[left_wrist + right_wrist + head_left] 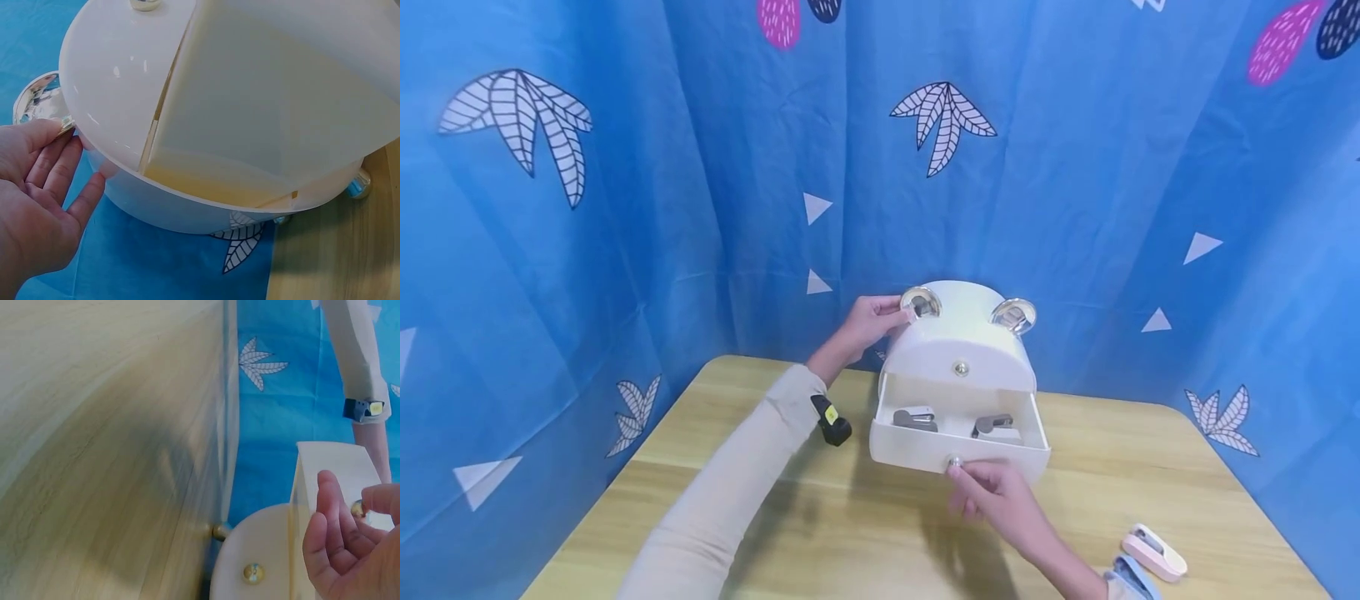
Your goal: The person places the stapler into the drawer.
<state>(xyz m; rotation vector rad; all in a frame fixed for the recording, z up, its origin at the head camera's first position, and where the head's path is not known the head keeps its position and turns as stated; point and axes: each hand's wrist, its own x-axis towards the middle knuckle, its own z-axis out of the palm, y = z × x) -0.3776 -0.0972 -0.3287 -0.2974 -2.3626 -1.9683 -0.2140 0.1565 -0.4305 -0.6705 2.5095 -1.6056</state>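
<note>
A white rounded storage box (pixel 962 333) with two shiny metallic ears stands at the back of the table. Its drawer (pixel 895 444) is pulled out toward me. Inside lie two small grey-and-white staplers, one on the left (pixel 915 419) and one on the right (pixel 996 428). My left hand (pixel 872 321) pinches the box's left ear (pixel 44 100) between thumb and fingers, other fingers reaching to the box's side. At the drawer front, my right hand (pixel 1000 497) pinches the round knob (pixel 955 462) with thumb and forefinger.
A pink-and-white stapler (pixel 1154 554) and a light blue stapler (pixel 1135 577) lie on the wooden table (pixel 760 517) by my right forearm. The box's right ear (pixel 1015 316) sticks up. A blue patterned curtain (pixel 760 183) hangs close behind and beside the table.
</note>
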